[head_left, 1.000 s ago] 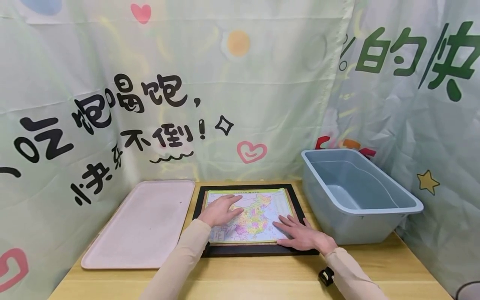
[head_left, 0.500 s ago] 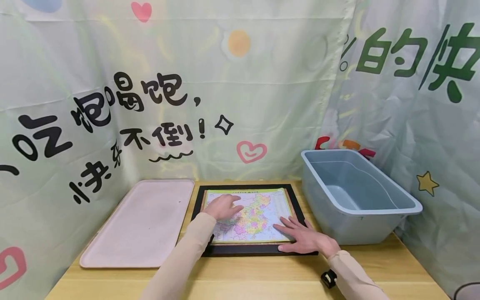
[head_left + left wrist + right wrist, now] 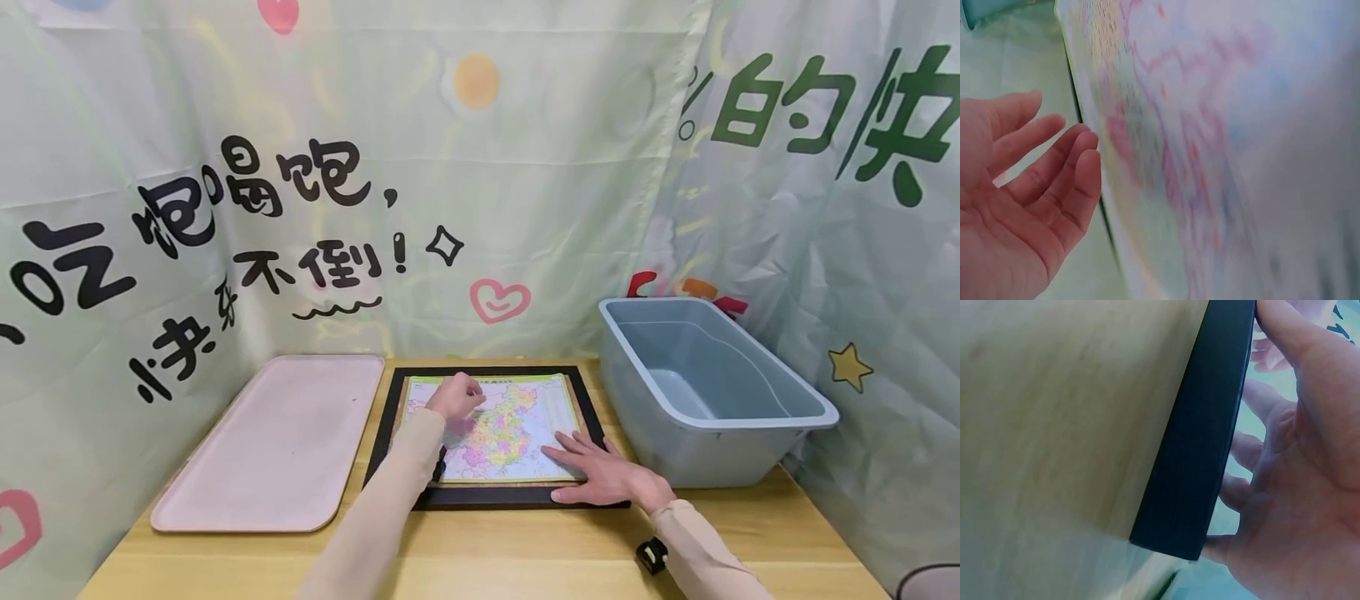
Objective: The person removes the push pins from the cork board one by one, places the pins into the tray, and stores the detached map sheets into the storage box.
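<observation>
A colourful map [image 3: 507, 429] lies inside a black frame [image 3: 495, 498] on the wooden table. Over the map's upper left part is my left hand [image 3: 456, 397], its fingers loosely bent. The left wrist view shows nothing between those fingers; the fingertips [image 3: 1089, 165] are close to the map surface, and whether they touch it I cannot tell. My right hand [image 3: 603, 472] rests with spread fingers across the frame's lower right corner and the map's edge. In the right wrist view the frame's black side [image 3: 1194, 437] stands beside that palm.
To the left of the frame lies a pale pink tray [image 3: 277, 450]. A grey-blue plastic bin [image 3: 675, 446] stands close on the right. Printed cloth [image 3: 420, 183] hangs behind the wooden table [image 3: 510, 558].
My left hand has moved across the map, slightly up and to the right, and its fingers have bent more. The right hand stays at the frame's corner. The view has shifted slightly.
</observation>
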The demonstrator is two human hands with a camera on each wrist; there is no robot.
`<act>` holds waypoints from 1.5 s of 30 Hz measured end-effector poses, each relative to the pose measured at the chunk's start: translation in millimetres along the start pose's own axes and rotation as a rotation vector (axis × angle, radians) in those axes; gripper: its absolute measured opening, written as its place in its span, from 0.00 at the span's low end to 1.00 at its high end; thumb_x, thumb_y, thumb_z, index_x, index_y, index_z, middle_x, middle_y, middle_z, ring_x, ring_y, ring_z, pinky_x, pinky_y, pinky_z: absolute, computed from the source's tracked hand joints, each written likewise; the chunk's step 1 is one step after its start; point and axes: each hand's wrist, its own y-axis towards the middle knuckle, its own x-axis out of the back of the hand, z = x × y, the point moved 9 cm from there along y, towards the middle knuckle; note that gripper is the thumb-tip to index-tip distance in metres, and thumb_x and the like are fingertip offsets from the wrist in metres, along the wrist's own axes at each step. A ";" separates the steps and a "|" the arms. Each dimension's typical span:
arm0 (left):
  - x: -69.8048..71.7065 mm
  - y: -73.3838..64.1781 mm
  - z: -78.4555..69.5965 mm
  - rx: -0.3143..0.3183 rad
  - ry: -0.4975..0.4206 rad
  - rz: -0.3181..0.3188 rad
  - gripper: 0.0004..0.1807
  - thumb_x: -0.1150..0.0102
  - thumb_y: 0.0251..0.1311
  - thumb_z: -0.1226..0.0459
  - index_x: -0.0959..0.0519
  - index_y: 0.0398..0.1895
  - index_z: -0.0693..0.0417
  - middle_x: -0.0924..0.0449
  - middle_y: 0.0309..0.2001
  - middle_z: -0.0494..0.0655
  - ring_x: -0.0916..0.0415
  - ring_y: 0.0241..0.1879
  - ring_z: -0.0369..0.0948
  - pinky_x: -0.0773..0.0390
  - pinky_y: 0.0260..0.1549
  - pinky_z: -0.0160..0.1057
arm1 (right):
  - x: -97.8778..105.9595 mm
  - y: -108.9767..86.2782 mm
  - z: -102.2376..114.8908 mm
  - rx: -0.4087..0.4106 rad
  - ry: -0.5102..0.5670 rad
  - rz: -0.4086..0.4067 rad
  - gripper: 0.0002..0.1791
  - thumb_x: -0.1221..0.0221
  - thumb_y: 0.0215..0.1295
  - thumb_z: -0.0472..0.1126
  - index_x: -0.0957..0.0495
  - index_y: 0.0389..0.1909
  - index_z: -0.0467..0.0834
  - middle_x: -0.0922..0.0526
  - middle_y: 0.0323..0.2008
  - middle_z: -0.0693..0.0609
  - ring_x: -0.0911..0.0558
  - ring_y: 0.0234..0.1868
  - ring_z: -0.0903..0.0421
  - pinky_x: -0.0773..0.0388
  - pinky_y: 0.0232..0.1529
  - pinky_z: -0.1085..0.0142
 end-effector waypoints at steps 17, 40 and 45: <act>-9.0 29.2 15.8 0.123 -0.200 -0.111 0.15 0.42 0.68 0.62 0.20 0.55 0.57 0.20 0.52 0.55 0.22 0.51 0.50 0.21 0.47 0.49 | -3.0 1.7 3.4 -0.006 0.000 -0.001 0.43 0.46 0.63 0.69 0.39 0.74 0.53 0.48 0.77 0.44 0.51 0.77 0.37 0.61 0.66 0.28; -16.7 39.7 20.3 0.257 -0.159 -0.112 0.10 0.38 0.63 0.65 0.17 0.47 0.52 0.20 0.52 0.53 0.22 0.50 0.52 0.23 0.47 0.51 | 0.0 0.2 2.7 -0.011 -0.006 -0.011 0.42 0.47 0.63 0.70 0.40 0.74 0.55 0.48 0.77 0.46 0.52 0.78 0.39 0.62 0.68 0.29; -16.4 34.3 10.9 0.259 -0.137 -0.098 0.11 0.43 0.66 0.66 0.19 0.49 0.52 0.21 0.54 0.54 0.23 0.50 0.52 0.23 0.46 0.50 | -0.7 -0.6 1.3 -0.028 -0.012 -0.002 0.42 0.47 0.63 0.71 0.40 0.75 0.57 0.49 0.78 0.47 0.53 0.78 0.40 0.62 0.68 0.30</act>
